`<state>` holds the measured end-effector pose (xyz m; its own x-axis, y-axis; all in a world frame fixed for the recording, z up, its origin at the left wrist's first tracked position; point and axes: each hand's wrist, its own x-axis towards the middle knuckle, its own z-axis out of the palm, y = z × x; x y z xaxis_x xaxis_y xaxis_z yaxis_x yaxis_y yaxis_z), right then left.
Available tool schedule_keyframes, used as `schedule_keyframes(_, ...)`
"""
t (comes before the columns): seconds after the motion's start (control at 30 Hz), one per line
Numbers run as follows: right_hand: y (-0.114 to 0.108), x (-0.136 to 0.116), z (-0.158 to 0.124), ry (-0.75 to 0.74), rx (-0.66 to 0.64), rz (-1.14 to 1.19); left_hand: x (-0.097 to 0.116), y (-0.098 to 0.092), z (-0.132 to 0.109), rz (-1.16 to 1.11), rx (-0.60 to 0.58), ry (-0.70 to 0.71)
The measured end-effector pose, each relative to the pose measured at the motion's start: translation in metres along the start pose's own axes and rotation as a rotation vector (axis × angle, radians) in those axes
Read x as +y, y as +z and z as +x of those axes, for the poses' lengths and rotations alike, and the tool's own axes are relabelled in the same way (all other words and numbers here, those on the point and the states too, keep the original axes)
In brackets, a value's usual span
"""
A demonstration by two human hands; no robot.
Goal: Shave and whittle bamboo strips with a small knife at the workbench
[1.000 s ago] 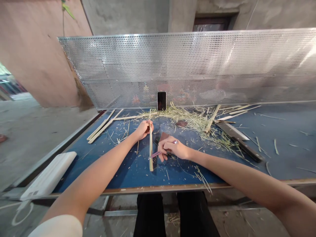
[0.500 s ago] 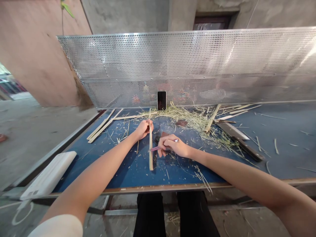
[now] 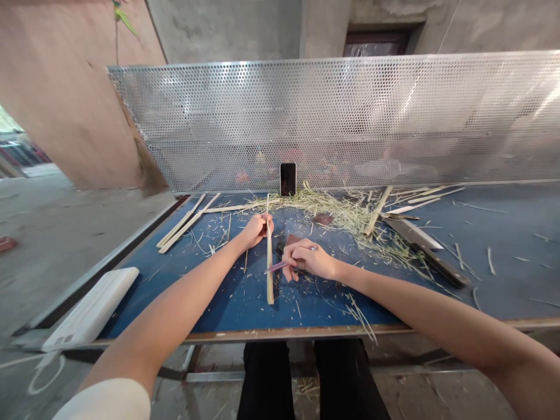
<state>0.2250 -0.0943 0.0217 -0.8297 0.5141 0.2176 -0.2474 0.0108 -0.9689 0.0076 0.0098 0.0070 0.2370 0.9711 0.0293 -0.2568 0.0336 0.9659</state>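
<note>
My left hand [image 3: 258,229] is closed around the upper part of a pale bamboo strip [image 3: 270,283], which lies lengthwise toward me on the blue tabletop. In my right hand [image 3: 304,259], a slim purple pen-like tool [image 3: 276,266] is gripped like a pencil. Its tip crosses over the lower half of the strip; whether it touches the surface I cannot tell. A small brown block [image 3: 292,239] lies partly hidden behind my right hand.
Bamboo strips [image 3: 188,224] lie at the left, and a pile of shavings [image 3: 336,208] at the back. A large knife [image 3: 422,248] rests at the right. A phone [image 3: 287,179] leans on the perforated metal screen [image 3: 262,116]. A white power bank [image 3: 94,306] sits on the left corner.
Both hands, the strip and the tool hold nearly the same places. The whole view has shifted slightly, and the tool's tip sits a little lower against the strip.
</note>
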Motion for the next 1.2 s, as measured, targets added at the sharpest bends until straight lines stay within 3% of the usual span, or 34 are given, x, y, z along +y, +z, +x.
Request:
schedule_keyframes(0.2, 0.006, 0.002, 0.0, 0.079, -0.074, 0.059, 0.005, 0.002, -0.002, -0.125, 0.064, 0.049)
schedule_keyframes(0.4, -0.003, 0.002, 0.0, -0.027, 0.061, -0.008, 0.008, 0.004, -0.002, -0.159, 0.097, 0.013)
schedule_keyframes(0.57, 0.002, -0.003, -0.003, 0.118, -0.186, 0.01, 0.01, 0.005, -0.003, -0.145, 0.095, -0.003)
schedule_keyframes(0.63, 0.004, -0.005, -0.004, 0.126, -0.197, -0.012, 0.01, 0.005, -0.003, -0.129, 0.08, -0.004)
schedule_keyframes(0.83, -0.005, -0.003, -0.001, -0.048, 0.079, -0.079, 0.01, 0.003, -0.003, -0.072, 0.049, -0.01)
schedule_keyframes(1.2, -0.026, -0.009, 0.001, -0.181, 0.398, -0.222, 0.007, 0.0, -0.006, 0.132, -0.061, -0.02)
